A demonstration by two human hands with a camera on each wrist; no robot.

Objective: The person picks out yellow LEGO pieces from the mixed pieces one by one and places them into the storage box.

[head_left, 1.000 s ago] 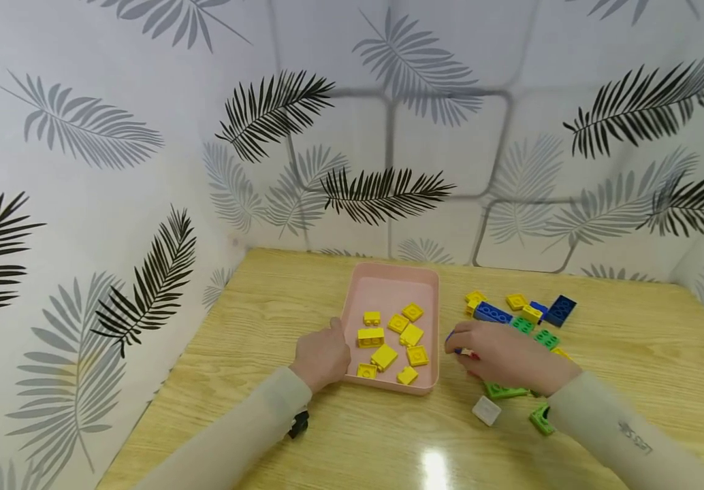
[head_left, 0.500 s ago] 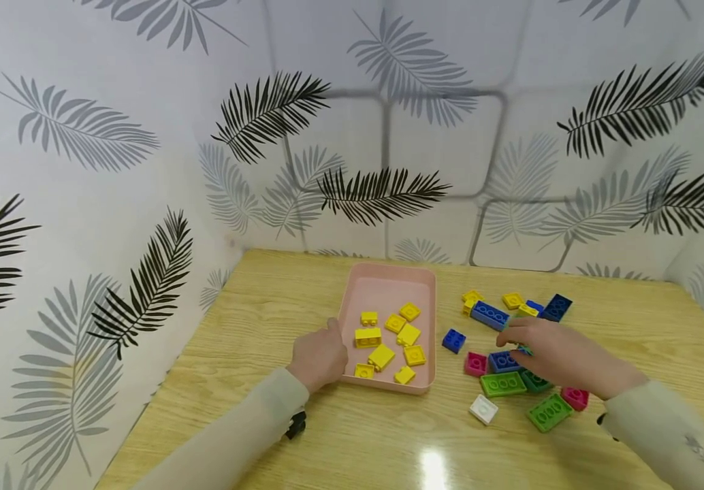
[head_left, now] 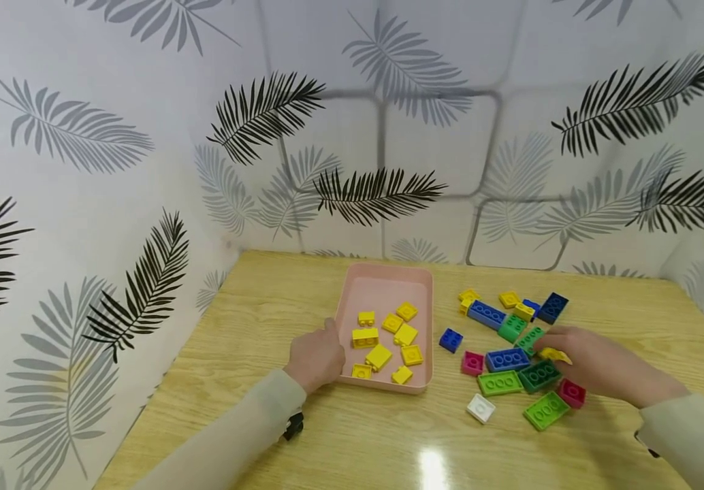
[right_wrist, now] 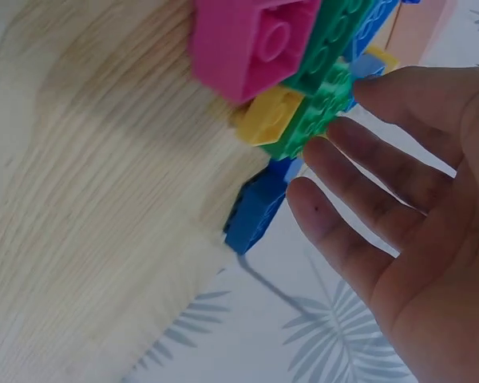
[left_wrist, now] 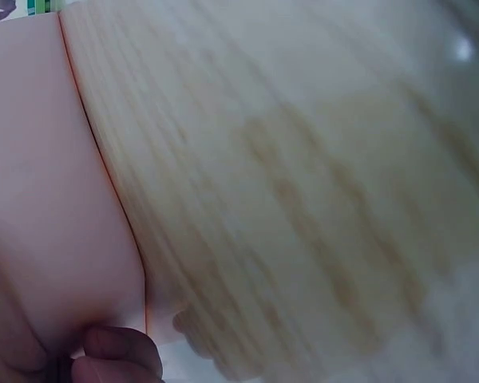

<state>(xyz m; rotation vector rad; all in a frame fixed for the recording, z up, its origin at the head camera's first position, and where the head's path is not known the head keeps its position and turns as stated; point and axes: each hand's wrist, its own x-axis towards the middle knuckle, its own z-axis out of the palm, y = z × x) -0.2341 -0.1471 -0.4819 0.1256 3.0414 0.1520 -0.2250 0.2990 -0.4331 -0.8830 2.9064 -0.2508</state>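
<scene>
My left hand (head_left: 315, 357) grips the near left side of a pink tray (head_left: 385, 289); in the left wrist view its curled fingers (left_wrist: 120, 347) are at the tray's wall. Several yellow toy bricks (head_left: 379, 357) lie inside the tray. At the right side of a loose group of bricks, my right hand (head_left: 600, 367) reaches over a yellow brick (head_left: 553, 354), with a green brick (head_left: 530, 340) just beyond. In the right wrist view the fingers are spread and nearly straight beside the green brick (right_wrist: 315, 120), and nothing is in the palm.
Around the right hand lie blue (head_left: 507, 359), dark green (head_left: 538, 376), light green (head_left: 547, 410) and pink bricks (head_left: 571, 393). A small blue brick (head_left: 451, 340) lies just right of the tray, and a white one (head_left: 481, 408) nearer the front. A leaf-patterned wall covering (head_left: 382, 197) stands behind the table.
My right hand has left the small blue brick beside the tray and moved right across the group to the yellow brick. The left hand stays at the tray.
</scene>
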